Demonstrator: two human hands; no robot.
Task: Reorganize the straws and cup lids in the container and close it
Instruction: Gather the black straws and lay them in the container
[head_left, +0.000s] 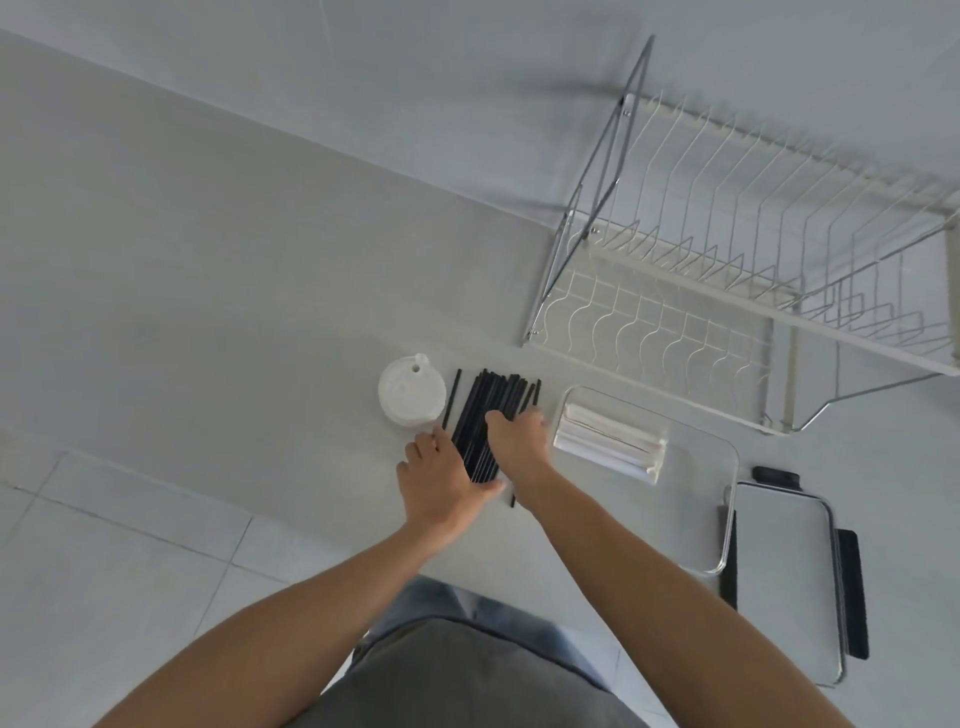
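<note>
Grey shirt fabric (467, 680) filled the bottom of my view, with both forearms reaching out from it over the pale counter (208, 291). My left hand (441, 483) lay flat and spread at the near left end of the bundle of black straws (491, 415), its thumb stretched across under their near tips. My right hand (517, 439) rested on top of the same bundle from the right, fingers curled down over the straws at about their middle. The two hands were close together, nearly touching, pressing on the bundle from either side; I could not tell whether either one truly gripped any straw. One straw (451, 399) lay a little apart, just left of the bundle.

Just left of that loose straw stood the stack of white cup lids (412, 392), beyond my left hand and not touched by it. To the right of my right hand lay the clear container (730, 499), open, with a packet of white paper-wrapped straws (610, 441) resting in its far left end. The container's lid (784, 582), clear with black clasps, lay on the counter at the near right, its edge partly under the container's rim. Farther back on the right stood a white wire dish rack (727, 270).
</note>
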